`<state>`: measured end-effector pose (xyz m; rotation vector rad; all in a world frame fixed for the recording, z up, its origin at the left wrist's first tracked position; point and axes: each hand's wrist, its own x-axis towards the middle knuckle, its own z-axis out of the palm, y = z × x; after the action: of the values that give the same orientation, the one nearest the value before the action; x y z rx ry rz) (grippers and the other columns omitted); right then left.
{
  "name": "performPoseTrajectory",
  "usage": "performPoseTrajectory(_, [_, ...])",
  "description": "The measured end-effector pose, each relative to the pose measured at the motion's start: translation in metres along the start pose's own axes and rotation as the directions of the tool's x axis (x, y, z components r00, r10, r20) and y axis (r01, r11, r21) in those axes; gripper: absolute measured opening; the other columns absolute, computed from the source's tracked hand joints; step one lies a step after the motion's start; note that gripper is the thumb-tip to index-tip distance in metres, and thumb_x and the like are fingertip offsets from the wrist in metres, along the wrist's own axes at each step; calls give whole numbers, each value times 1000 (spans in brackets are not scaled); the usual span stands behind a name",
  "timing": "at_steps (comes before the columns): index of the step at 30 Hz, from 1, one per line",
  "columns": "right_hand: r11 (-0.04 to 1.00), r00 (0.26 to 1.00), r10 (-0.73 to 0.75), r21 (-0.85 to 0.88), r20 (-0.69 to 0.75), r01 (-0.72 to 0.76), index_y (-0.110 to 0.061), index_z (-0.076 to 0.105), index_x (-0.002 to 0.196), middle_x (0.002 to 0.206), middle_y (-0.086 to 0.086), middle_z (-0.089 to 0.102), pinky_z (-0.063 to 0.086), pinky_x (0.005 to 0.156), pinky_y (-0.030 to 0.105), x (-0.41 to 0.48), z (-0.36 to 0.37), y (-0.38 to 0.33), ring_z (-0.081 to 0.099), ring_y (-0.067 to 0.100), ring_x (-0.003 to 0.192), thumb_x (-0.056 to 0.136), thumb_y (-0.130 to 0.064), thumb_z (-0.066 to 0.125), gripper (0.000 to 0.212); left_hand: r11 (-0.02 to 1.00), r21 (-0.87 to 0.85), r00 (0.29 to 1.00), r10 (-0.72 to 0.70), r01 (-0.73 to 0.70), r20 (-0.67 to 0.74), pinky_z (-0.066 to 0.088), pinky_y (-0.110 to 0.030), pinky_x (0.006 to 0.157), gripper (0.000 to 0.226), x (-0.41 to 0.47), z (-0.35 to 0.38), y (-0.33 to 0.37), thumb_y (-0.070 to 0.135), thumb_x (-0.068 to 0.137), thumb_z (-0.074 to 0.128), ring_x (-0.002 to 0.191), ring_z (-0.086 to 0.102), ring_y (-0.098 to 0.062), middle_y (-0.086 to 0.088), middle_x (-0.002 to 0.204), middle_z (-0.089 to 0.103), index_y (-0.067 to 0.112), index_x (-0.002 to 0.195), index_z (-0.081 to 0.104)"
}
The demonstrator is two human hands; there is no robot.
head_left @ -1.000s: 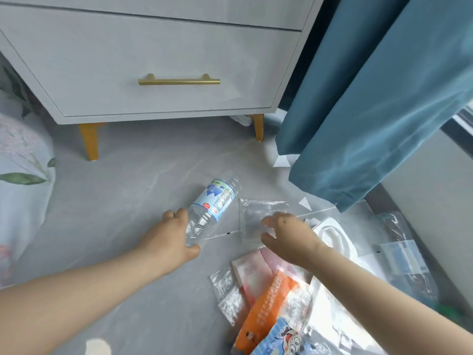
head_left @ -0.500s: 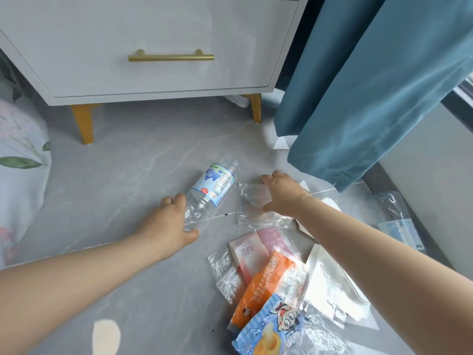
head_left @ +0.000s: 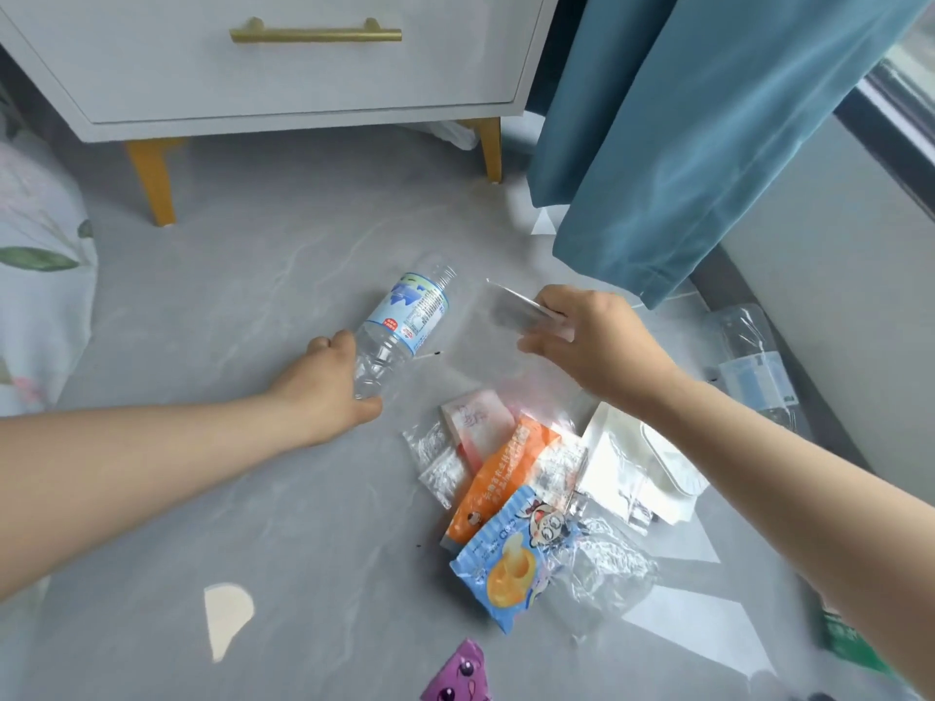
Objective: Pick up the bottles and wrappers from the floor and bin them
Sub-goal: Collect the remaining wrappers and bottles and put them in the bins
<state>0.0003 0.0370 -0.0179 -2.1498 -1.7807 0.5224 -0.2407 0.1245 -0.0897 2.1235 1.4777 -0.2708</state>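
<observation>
The left hand point(head_left: 329, 392) is gripping the near base of the clear, blue-labelled plastic bottle point(head_left: 407, 318) lying on the grey floor point(head_left: 243, 306), neck pointing far-right, while the right hand point(head_left: 592, 341) is pinching a clear plastic wrapper point(head_left: 508, 316) beside it.

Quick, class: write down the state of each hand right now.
Left hand: closed round the base of the water bottle.
Right hand: closed, pinching a clear wrapper.

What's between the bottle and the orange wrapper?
A pink wrapper lies there, its lower corner tucked under the orange wrapper. Bare floor separates it from the bottle. The head view shows this.
</observation>
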Motion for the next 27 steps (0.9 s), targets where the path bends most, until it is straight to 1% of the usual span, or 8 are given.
performPoseTrajectory(3, [1000, 966, -25, 17, 258, 22, -16, 48, 70, 61, -3, 46, 35, 54, 21, -25, -6, -11, 43, 15, 58, 79, -25, 75, 30, 1000, 14, 1000, -2, 1, 15, 45, -32, 74, 60, -5, 1, 0, 36, 80, 69, 94, 58, -33, -17, 121, 43, 5, 120, 37])
performPoseTrajectory(7, [999, 863, -45, 10, 503, 47, -16, 59, 76, 73, 3, 57, 43, 68, 34, -53, 9, -9, 50, 18, 71, 74, -25, 78, 21, 999, 36, 1000, 7, -8, 28, 40, -30, 70, 58, -9, 2, -2, 36, 80, 68, 83, 50, -29, -17, 119, 43, 6, 118, 36])
performPoseTrajectory(10, [996, 852, -33, -57, 522, 73, -20, 63, 84, 77, -3, 60, 38, 64, 27, -65, 21, 0, 49, 16, 74, 74, -26, 78, 19, 998, 54, 999, 13, -15, 36, 39, -30, 70, 58, -12, 3, -3, 37, 80, 68, 82, 47, -27, -16, 119, 42, 7, 118, 35])
performPoseTrajectory(13, [988, 867, -62, -89, 495, 122, -17, 66, 102, 100, 0, 65, 44, 79, 31, -69, 34, 8, 56, 20, 93, 72, -33, 81, 37, 998, 66, 999, 11, -13, 41, 40, -30, 69, 58, -14, 4, -4, 37, 80, 68, 82, 49, -28, -15, 119, 42, 7, 118, 35])
performPoseTrajectory(17, [962, 845, -181, -88, 504, 259, -20, 60, 109, 109, -3, 58, 45, 87, 32, -81, 51, 9, 53, 18, 105, 68, -40, 81, 50, 997, 80, 999, 15, -18, 38, 40, -31, 69, 57, -15, 4, -4, 37, 80, 67, 82, 48, -28, -15, 118, 43, 7, 117, 35])
performPoseTrajectory(22, [893, 829, -207, -247, 519, 377, -24, 48, 127, 121, -4, 54, 36, 90, 30, -99, 63, 4, 54, 20, 106, 76, -41, 75, 60, 995, 94, 999, 20, -24, 45, 37, -30, 68, 58, -15, 4, -3, 37, 82, 66, 86, 52, -31, -16, 120, 42, 6, 119, 34])
performPoseTrajectory(24, [909, 833, -170, -243, 526, 339, -22, 51, 123, 116, -4, 57, 35, 83, 28, -100, 64, 5, 56, 21, 103, 78, -36, 73, 52, 995, 97, 999, 20, -24, 43, 37, -29, 68, 58, -16, 4, -2, 37, 82, 65, 82, 49, -28, -16, 121, 42, 6, 120, 34])
performPoseTrajectory(27, [954, 816, -127, -156, 564, 257, -19, 61, 98, 99, -2, 63, 42, 74, 30, -95, 61, 8, 57, 21, 91, 77, -31, 73, 27, 994, 106, 999, 14, -18, 38, 37, -30, 68, 58, -16, 3, -3, 37, 82, 66, 82, 46, -28, -16, 121, 42, 5, 120, 34])
